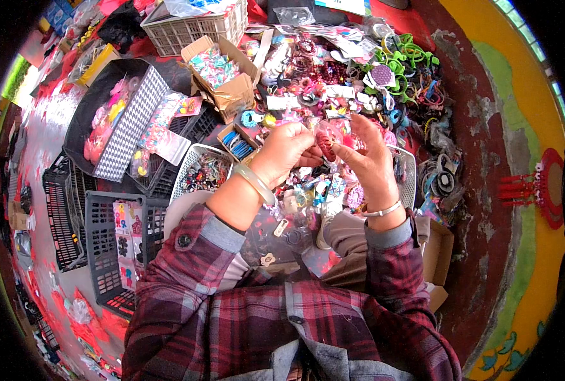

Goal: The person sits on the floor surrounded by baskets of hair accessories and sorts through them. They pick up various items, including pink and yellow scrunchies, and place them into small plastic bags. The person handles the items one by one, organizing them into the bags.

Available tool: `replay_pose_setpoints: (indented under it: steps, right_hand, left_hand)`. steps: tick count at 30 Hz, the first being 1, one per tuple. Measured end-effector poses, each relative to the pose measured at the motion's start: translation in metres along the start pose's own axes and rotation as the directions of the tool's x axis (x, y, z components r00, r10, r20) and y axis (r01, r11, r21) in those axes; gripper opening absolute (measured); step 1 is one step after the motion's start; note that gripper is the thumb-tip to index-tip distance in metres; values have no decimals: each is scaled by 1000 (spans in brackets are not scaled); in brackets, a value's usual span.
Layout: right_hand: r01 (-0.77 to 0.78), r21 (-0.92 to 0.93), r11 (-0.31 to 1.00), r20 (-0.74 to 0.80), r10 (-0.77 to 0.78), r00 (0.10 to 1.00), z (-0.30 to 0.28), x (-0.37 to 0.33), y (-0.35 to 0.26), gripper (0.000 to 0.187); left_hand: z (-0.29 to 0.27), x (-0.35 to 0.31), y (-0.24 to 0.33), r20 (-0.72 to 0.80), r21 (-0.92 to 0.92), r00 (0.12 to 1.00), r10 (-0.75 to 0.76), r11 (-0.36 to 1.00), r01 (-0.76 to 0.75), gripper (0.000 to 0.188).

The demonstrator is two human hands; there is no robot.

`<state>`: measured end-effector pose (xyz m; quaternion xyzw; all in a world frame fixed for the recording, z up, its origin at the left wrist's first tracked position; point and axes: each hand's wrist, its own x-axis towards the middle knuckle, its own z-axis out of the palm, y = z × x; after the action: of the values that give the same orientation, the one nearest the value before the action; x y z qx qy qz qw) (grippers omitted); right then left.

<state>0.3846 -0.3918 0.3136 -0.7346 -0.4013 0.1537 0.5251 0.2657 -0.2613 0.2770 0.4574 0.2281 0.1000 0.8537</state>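
Observation:
Above the heap, my left hand (289,151) is closed in a pinch at the edge of a dark red coiled hair tie (325,143), which seems to be wrapped in clear plastic. From the other side my right hand (372,166) grips it, thumb against the red coil and fingers raised behind. Below and beyond both hands spreads a pile of small hair accessories (317,82), in pink, white, blue and purple. A white basket (407,174) shows its rim by my right wrist. Another white basket (182,170), with small mixed pieces in it, stands by my left forearm.
At left are a houndstooth box (127,127) of pink and yellow items and a grey crate (101,254) with carded accessories. Cardboard boxes (232,95) and a beige crate (200,28) stand farther back. Green bands (416,60) lie at far right, near a painted wall (524,82).

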Motion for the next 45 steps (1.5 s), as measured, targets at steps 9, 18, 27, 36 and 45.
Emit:
replay_pose_setpoints:
  steps: [9, 18, 27, 36, 45]
  right_hand:
    - [-268, -5, 964, 188, 264, 946, 0, -4, 4, 19]
    - [0, -344, 939, 38, 14, 999, 10, -7, -2, 32]
    - [91, 60, 994, 73, -95, 993, 18, 0, 19, 39]
    - [-193, 441, 877, 154, 138, 978, -3, 3, 18, 19]
    - [-421, 647, 636, 312, 282, 907, -22, 9, 10, 19]
  left_hand:
    - [9, -3, 2, 16, 102, 998, 66, 992, -67, 15]
    - [11, -7, 2, 46, 132, 997, 55, 989, -61, 15]
    - [-10, 2, 7, -38, -528, 998, -46, 849, 19, 10]
    - [-2, -12, 27, -50, -326, 983, 178, 927, -184, 15]
    - [2, -7, 21, 258, -113, 952, 164, 984, -139, 37]
